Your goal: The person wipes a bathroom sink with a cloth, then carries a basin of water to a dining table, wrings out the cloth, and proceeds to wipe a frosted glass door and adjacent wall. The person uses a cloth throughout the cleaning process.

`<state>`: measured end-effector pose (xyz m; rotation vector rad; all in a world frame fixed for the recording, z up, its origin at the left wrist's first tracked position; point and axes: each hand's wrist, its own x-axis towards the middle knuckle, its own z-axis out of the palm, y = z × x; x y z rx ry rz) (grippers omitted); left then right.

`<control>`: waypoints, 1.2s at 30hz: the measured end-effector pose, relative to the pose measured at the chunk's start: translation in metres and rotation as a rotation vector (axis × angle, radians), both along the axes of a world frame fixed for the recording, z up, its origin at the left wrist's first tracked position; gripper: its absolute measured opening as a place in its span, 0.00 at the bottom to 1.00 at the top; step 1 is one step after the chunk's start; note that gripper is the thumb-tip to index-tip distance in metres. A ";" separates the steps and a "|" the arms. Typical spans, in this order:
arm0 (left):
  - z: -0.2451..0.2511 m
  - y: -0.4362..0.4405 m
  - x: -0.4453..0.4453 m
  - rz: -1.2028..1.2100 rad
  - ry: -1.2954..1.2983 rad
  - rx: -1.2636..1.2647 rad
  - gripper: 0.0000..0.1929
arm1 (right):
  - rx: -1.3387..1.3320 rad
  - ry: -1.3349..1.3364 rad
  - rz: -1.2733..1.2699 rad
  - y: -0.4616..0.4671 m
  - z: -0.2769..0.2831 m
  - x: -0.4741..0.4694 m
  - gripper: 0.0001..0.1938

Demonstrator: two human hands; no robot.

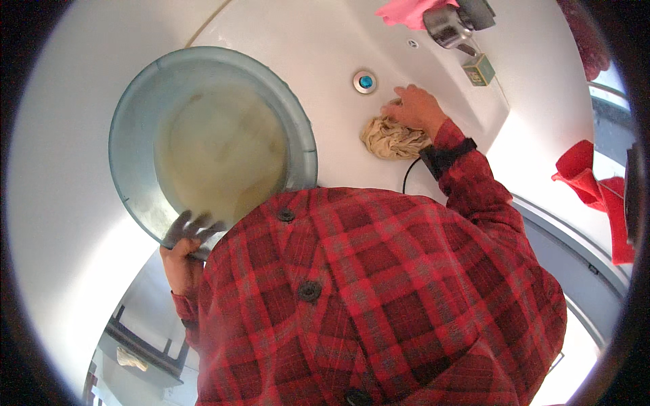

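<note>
A large blue-grey plastic basin [139, 127] holds cloudy, brownish water [223, 147] and stands at the left in a white bathtub. My left hand [182, 256] grips the basin's near rim, with the thumb outside and dark, shaded fingers along the inner wall; my jacket covers part of that rim. To the right, a crumpled beige cloth [391, 139] lies bunched on the tub floor. My right hand [419, 109] is on its upper side, fingers curled, with a bit of cloth seemingly between them. A black band circles the right wrist.
A drain with a blue stopper [365, 81] lies beyond the cloth. On the tub's right ledge are a metal mug [448, 28], a pink cloth [406, 12] and a green box [479, 70] with writing. A red cloth [584, 175] hangs at far right. A black cable [406, 177] runs near the right wrist.
</note>
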<state>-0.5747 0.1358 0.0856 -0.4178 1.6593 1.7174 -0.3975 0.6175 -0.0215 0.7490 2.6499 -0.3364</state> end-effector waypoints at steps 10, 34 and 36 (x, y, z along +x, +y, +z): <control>0.004 -0.003 0.001 -0.101 0.044 -0.016 0.33 | 0.101 0.097 -0.011 -0.091 0.009 0.052 0.39; -0.007 -0.026 -0.028 -0.676 0.458 -0.228 0.14 | 0.593 0.259 -0.655 -0.040 0.093 0.167 0.22; 0.001 -0.022 -0.019 -0.604 0.413 -0.203 0.14 | 0.620 0.178 -0.731 -0.002 0.094 0.164 0.21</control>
